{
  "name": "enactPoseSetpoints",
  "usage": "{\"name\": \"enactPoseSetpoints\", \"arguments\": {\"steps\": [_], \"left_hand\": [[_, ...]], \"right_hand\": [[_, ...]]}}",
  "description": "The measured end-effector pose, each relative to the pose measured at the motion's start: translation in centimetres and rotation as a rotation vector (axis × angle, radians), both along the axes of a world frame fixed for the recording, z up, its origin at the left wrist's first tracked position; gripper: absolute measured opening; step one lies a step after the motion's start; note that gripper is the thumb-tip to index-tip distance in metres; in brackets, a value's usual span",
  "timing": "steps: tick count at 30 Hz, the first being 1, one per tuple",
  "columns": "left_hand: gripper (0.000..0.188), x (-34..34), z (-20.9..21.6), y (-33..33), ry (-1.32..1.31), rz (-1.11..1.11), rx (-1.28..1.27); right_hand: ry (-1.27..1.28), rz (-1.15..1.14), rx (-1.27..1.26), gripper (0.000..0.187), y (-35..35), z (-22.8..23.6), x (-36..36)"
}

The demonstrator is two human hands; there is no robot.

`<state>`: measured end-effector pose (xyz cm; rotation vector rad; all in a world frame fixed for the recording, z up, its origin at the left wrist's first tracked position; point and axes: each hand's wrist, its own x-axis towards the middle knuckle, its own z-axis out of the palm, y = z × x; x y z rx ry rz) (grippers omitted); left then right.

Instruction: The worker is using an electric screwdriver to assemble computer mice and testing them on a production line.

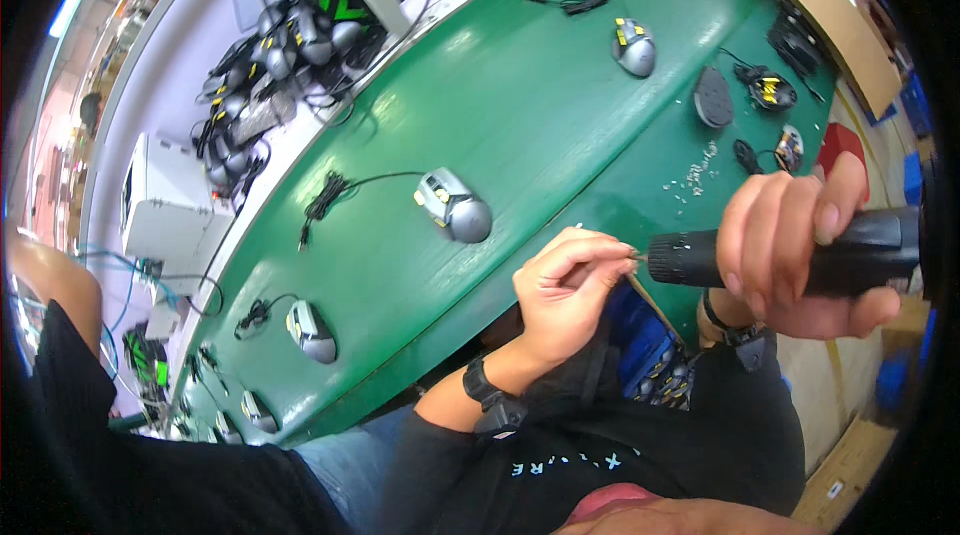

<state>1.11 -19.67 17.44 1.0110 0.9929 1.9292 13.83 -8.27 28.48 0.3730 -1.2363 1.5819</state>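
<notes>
My right hand (778, 240) is wrapped round a black electric screwdriver (684, 257), held level with its ridged nose toward the left. At the nose, my left hand (568, 293) has thumb and forefinger pinched together by the thin bit. Whatever lies between those fingertips is too small to make out. Beyond my hands, a grey and black computer mouse (455, 205) with yellow parts rests on the green surface, its cable bundled alongside. Past the right hand lie an opened mouse body (768, 90) showing yellow parts, a dark mouse shell (713, 98) and a small part with wiring (789, 147).
More mice (311, 332) with bundled cables are spaced along the green bench (520, 85). Mice are heaped (290, 45) on the far ledge. Tiny white pieces (690, 180) are scattered near the screwdriver. A blue bin (645, 340) sits below the edge; another person's arm (60, 285) is at left.
</notes>
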Motion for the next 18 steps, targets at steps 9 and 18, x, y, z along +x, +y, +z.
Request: {"name": "enactPoseSetpoints", "arguments": {"steps": [9,18], "left_hand": [[0.041,-2.0,-1.3,-1.0,-0.195,-0.203,0.058],[0.077,-9.5,-1.8,1.4,1.218,0.602,-0.539]], "right_hand": [[-0.033,0.044,0.015,0.053,-0.6,-0.3,-1.3],[-0.069,-0.018,0.17,0.06,-0.2,-0.3,-2.8]]}}
